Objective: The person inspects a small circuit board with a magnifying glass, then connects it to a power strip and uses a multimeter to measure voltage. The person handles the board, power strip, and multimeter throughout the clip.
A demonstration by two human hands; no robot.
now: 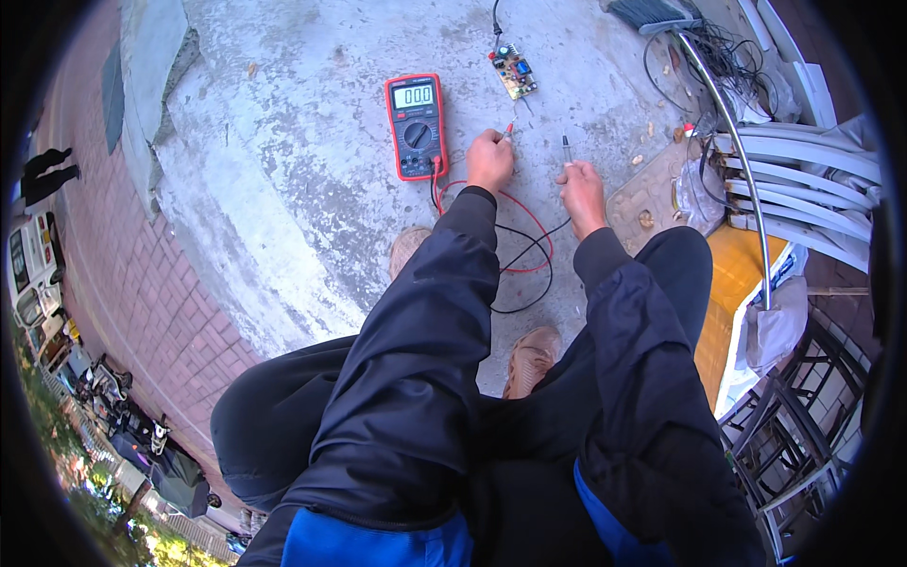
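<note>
My left hand [489, 163] is closed on a red test probe [510, 128], its tip pointing up toward the small circuit board. In my right hand [582, 196] is a black test probe [566, 144], held upright between the fingers and apart from the board. The circuit board [518, 83] lies on the concrete beyond my left hand, with a black cord at its far end and thin leads at its near end. A red and grey multimeter [408, 159] lies left of my left hand, its display lit. Red and black test leads [540, 248] loop below my hands.
A brush [652, 14] and tangled black wires lie at the far right. Stacked white curved pieces [803, 168], a yellow panel [732, 293] and a metal tube [742, 156] stand to my right. My shoes [534, 359] rest near the leads. Brick paving [170, 283] runs along the left.
</note>
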